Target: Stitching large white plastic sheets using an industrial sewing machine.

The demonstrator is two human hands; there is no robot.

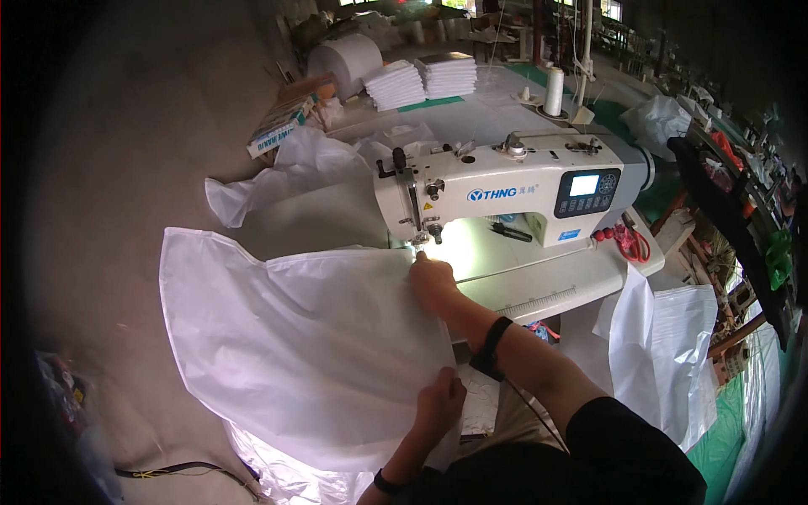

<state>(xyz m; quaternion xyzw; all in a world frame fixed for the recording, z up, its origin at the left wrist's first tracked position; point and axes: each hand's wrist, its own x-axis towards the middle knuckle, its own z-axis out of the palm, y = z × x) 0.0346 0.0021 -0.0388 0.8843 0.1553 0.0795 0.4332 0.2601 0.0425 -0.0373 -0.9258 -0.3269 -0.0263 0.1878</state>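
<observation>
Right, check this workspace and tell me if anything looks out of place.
Nothing clearly looks spilled or damaged. Slightly untidy: crumpled white sheeting bunched left of the sewing machine, unlike the neat white stacks beyond it; and a dark strap lying loose at the picture's lower left, apart from the work.
</observation>
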